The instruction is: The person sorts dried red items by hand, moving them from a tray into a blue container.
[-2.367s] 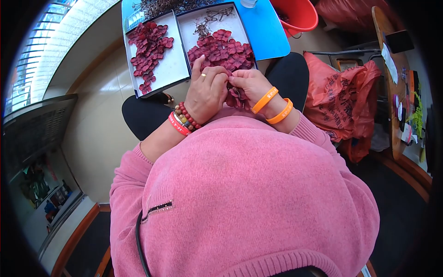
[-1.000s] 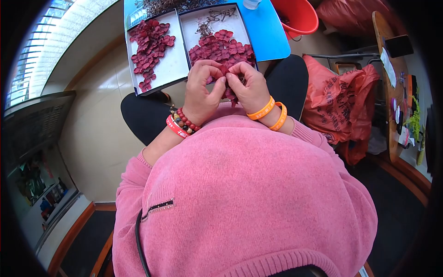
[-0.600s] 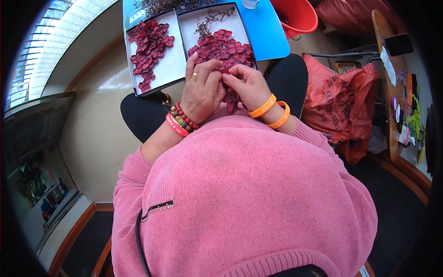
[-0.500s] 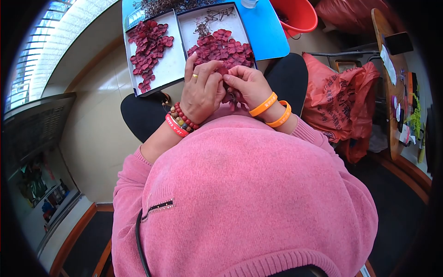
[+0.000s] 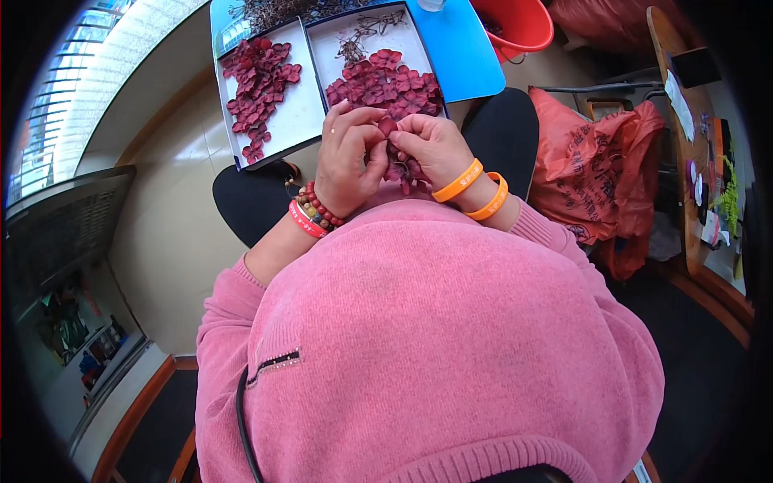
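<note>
Dark red artificial flowers (image 5: 405,171) hang between my two hands, close to the front of the pink sweater. My right hand (image 5: 437,150) pinches them with thumb and index finger near the top. Curled around the other side is my left hand (image 5: 348,154), its index fingertip against an upper red petal (image 5: 387,127); its thumb lies lower, and the exact contact is partly hidden. Just beyond my hands, a heap of the same red flowers (image 5: 386,87) lies in the right section of a shallow white box (image 5: 314,60).
More red flowers (image 5: 259,88) fill part of the box's left section. Brown stems (image 5: 302,10) are piled at the far edge of the blue table (image 5: 463,60). A red bucket (image 5: 523,24) stands right of it, and a red plastic bag (image 5: 592,169) sits lower right.
My left hand's fingers have shifted slightly, opening a little more gap between index finger and thumb. The red flowers stay between both hands.
</note>
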### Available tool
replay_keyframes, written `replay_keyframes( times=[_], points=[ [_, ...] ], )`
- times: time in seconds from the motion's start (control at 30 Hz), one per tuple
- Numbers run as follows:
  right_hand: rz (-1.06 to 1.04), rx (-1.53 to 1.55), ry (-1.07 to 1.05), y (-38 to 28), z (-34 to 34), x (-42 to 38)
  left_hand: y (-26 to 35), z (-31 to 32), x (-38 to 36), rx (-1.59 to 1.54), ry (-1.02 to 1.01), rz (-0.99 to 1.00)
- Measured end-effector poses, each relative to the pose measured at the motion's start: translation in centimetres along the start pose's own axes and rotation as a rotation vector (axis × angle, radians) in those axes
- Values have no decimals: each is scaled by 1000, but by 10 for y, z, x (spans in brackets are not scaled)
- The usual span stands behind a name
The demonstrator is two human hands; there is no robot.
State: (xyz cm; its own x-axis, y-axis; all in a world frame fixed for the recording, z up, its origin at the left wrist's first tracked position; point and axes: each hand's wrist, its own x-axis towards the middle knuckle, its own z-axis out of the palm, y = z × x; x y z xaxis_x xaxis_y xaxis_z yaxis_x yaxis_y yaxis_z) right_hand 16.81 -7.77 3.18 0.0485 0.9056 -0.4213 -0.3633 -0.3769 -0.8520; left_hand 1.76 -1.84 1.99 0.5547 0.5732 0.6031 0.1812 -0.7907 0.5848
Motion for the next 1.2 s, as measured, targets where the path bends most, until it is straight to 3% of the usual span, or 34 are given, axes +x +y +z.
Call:
replay_keyframes(
  times=[0.2, 0.47, 0.67, 0.77, 0.87, 1.0, 1.1, 1.2],
  points=[
    [-163, -26, -7, 7, 3, 4, 5, 0, -5, -438, -42, -387],
    [-85, -19, 27, 5, 2, 4, 6, -3, -3, -1007, -41, -846],
    [-130, -184, 19, 11, -3, 7, -6, 6, -8, -803, -87, -779],
    [-97, -148, 13, 5, 0, 4, -7, 5, -6, -894, -63, -843],
    [-124, -34, -28, 2, 2, 4, -14, -4, -2, -1139, -67, -1087],
    [-185, -103, -45, -4, 5, 2, -21, -6, -7, -1427, -76, -1113],
    [-213, -179, -26, -7, 7, 2, -22, -9, -9, -1481, -12, -1211],
    [-241, -184, -63, -11, 12, -1, -32, -12, -15, -1519, -49, -1177]
  ],
)
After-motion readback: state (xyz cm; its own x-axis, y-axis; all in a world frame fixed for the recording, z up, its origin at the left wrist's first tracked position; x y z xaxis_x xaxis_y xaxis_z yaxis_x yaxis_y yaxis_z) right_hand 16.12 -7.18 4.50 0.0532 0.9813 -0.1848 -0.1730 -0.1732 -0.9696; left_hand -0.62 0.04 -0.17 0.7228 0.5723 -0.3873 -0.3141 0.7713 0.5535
